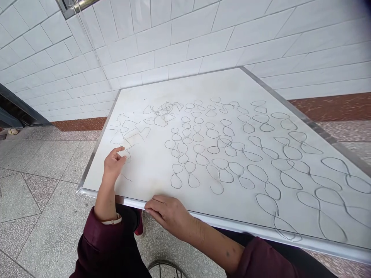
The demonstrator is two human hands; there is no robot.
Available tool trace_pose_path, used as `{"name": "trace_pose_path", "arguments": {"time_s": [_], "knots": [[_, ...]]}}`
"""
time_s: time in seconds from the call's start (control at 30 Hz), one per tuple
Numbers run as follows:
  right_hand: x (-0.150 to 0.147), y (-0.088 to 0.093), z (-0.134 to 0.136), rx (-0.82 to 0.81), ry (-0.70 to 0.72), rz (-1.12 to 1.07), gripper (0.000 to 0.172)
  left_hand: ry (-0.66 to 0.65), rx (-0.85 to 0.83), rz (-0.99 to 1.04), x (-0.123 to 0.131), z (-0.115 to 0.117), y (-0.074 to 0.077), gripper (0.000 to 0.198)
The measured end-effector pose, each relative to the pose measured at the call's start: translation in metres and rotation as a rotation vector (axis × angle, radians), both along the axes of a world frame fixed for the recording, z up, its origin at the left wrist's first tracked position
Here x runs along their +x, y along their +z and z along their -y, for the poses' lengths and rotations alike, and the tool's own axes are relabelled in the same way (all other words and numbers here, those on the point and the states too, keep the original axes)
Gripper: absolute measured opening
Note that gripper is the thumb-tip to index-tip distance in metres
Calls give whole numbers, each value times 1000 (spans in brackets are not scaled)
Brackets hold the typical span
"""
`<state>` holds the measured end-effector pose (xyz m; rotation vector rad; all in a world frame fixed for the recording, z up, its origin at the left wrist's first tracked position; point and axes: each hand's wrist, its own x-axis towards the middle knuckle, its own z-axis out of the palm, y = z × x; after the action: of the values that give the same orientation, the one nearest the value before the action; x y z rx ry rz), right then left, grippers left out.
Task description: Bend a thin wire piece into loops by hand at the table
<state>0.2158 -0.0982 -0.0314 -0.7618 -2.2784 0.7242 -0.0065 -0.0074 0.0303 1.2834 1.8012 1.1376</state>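
Board [162, 88] scribbled; left hand [114, 162] maybe pinching; right hand [171, 213] edge.

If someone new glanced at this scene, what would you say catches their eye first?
The white board covered in dark looping scribbles fills the middle. At its left side the left hand pinches its fingertips on the surface, while the right hand rests flat on the near metal edge. White wall tiles rise behind.

Smooth matt white board [162, 170] — shiny metal rim, glossy white wall tiles [185, 38], speckled stone floor [43, 185] — matt
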Motion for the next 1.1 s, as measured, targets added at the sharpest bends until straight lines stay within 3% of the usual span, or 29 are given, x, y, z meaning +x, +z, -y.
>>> {"name": "trace_pose_path", "arguments": {"time_s": [0.13, 0.3, 0.47, 0.57, 0.67, 0.83, 1.1], "knots": [[-1, 1, -1, 15, -3, -2, 14, -65, -106, -2, -1, 2, 15, 40], [-1, 2, -1, 1, 7, 12, 13, -169, -186, -73, -12, -12, 34, 31], [-3, 4, -2, 37, -1, 37, 13, -323, -153, -372, -9, -25, 60, 17], [-4, 3, -3, 58, -5, 41, 14, -384, -57, -701, 3, -27, 72, 13], [-6, 2, -3, 62, -4, 35, 15, -400, 34, -952, 12, -24, 75, 17], [-7, 1, -5, 44, 1, 73, 11, -413, 93, -1088, 13, -14, 71, 21], [-9, 3, -5, 84, -10, 82, 15, -586, 115, -1221, 18, -6, 66, 24]]}}
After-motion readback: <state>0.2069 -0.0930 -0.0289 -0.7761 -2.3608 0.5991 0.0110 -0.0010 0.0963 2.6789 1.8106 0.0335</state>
